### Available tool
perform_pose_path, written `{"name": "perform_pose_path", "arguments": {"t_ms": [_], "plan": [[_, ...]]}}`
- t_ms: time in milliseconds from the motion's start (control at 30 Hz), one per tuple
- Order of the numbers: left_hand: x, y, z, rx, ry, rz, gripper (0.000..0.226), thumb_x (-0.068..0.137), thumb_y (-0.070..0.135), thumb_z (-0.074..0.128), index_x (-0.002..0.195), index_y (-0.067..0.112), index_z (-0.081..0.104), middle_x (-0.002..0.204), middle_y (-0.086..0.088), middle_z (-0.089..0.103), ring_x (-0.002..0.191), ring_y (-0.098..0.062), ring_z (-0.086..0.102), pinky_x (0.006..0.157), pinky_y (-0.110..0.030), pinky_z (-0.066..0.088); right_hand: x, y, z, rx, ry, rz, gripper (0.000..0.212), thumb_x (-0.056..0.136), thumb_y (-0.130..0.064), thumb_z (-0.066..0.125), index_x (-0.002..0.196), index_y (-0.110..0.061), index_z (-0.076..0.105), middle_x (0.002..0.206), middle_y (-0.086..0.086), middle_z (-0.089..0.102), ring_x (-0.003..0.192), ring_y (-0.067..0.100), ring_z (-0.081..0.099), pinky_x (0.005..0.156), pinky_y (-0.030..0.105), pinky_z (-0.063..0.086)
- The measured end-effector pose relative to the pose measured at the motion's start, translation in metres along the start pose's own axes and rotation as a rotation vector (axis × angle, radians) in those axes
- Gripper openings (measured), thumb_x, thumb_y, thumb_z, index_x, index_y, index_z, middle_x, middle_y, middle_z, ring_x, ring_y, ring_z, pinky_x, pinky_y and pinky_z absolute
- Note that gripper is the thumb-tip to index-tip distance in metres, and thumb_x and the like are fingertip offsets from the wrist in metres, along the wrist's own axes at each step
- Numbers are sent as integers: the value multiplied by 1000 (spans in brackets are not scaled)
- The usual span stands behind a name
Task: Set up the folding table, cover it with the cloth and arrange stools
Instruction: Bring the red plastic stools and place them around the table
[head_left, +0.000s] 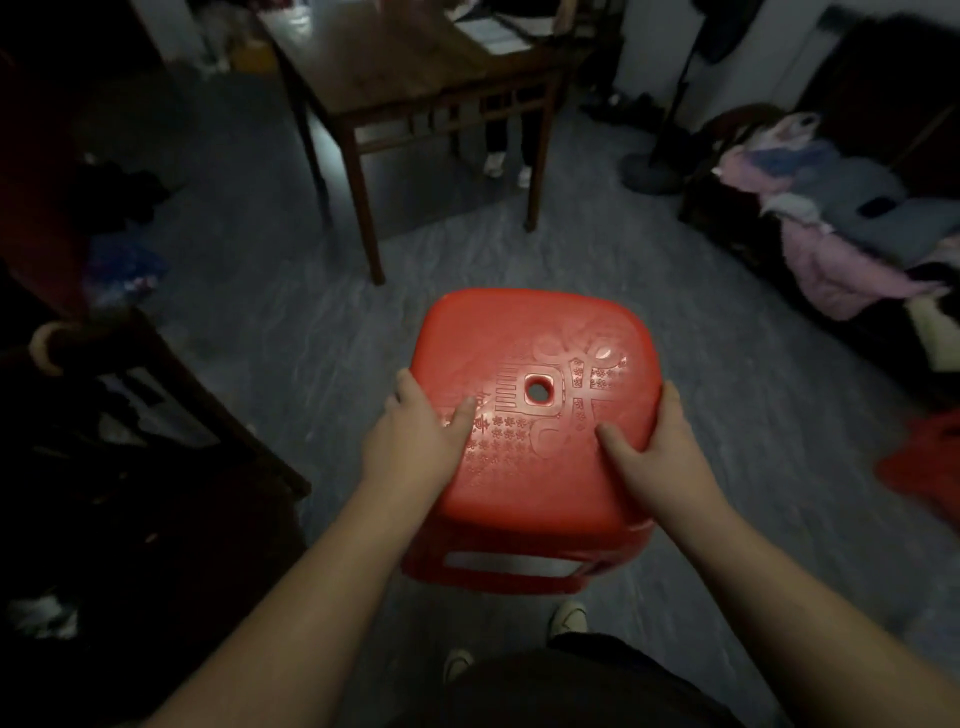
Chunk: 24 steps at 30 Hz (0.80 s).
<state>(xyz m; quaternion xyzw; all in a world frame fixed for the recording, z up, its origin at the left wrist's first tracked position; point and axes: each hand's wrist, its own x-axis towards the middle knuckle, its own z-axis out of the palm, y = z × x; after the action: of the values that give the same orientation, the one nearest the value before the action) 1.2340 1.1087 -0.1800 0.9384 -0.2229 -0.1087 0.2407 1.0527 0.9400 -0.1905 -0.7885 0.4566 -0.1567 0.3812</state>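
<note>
Left hand (415, 431) is clamped on the left edge of a red square plastic stool (535, 343), thumb laid flat on the seat. Right hand (660, 447) is curled round the right edge the same way. The stool is held over the grey floor (260, 312), near a dark wooden table (415, 67).

Centre: stool (535, 338), left hand (415, 441) on its left edge, right hand (657, 447) on its right.
Behind: surface (415, 62), beyond the stool.
Right: heap of clothes (831, 249).
</note>
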Motion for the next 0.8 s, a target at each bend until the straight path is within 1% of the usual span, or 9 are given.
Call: {"name": "perform_pose_path", "arguments": {"t_ms": [133, 167, 233, 300, 433, 500, 633, 700, 800], "plan": [[15, 53, 18, 37, -37, 117, 85, 91, 66, 45, 148, 7, 23, 134, -19, 55, 116, -39, 59, 90, -46, 47, 13, 24, -41, 11, 95, 57, 95, 76, -59, 63, 152, -22, 21, 145, 8, 47, 129, 28, 51, 105, 46, 45], [18, 69, 25, 44, -50, 139, 85, 91, 67, 45, 147, 8, 24, 133, -19, 56, 115, -39, 59, 90, -46, 47, 18, 32, -52, 20, 113, 80, 95, 77, -59, 64, 153, -23, 19, 147, 8, 46, 130, 27, 50, 106, 45, 44], [26, 102, 42, 62, -77, 184, 83, 90, 68, 44, 147, 9, 26, 131, -18, 57, 114, -39, 59, 89, -45, 47, 27, 50, -74, 41, 155, 113, 90, 84, -49, 68, 154, -24, 18, 147, 8, 44, 130, 27, 50, 104, 40, 43], [33, 138, 62, 71, -99, 236, 83, 89, 69, 44, 145, 11, 28, 129, -17, 58, 113, -38, 60, 88, -45, 47, 38, 72, -98, 51, 205, 146, 89, 86, -44, 68, 155, -23, 16, 148, 9, 43, 131, 27, 49, 105, 41, 42], [46, 221, 114, 94, -157, 334, 83, 87, 72, 44, 143, 12, 30, 128, -14, 59, 112, -37, 61, 87, -45, 48, 69, 131, -146, 74, 281, 232, 95, 86, -47, 67, 158, -19, 11, 154, 11, 37, 137, 28, 43, 112, 43, 38], [50, 266, 142, 100, -188, 377, 82, 87, 71, 45, 142, 12, 31, 128, -14, 59, 112, -38, 60, 86, -45, 48, 86, 160, -174, 89, 317, 269, 96, 85, -49, 66, 157, -19, 10, 153, 13, 37, 136, 29, 44, 112, 43, 38], [54, 355, 195, 125, -245, 458, 81, 87, 71, 45, 140, 12, 32, 127, -13, 60, 110, -37, 62, 87, -45, 49, 113, 213, -233, 90, 368, 377, 93, 88, -44, 66, 157, -16, 10, 152, 18, 37, 136, 32, 43, 110, 38, 36], [53, 397, 222, 130, -276, 505, 81, 86, 73, 45, 138, 12, 33, 125, -13, 62, 108, -37, 63, 86, -46, 51, 125, 239, -263, 94, 414, 406, 94, 87, -46, 66, 157, -16, 12, 150, 19, 40, 134, 34, 44, 110, 42, 39], [49, 455, 260, 139, -328, 578, 76, 87, 71, 47, 132, 11, 36, 121, -14, 62, 105, -37, 63, 83, -45, 51, 137, 273, -304, 95, 470, 473, 94, 86, -45, 67, 157, -16, 11, 151, 20, 39, 136, 35, 42, 110, 44, 38]]}}
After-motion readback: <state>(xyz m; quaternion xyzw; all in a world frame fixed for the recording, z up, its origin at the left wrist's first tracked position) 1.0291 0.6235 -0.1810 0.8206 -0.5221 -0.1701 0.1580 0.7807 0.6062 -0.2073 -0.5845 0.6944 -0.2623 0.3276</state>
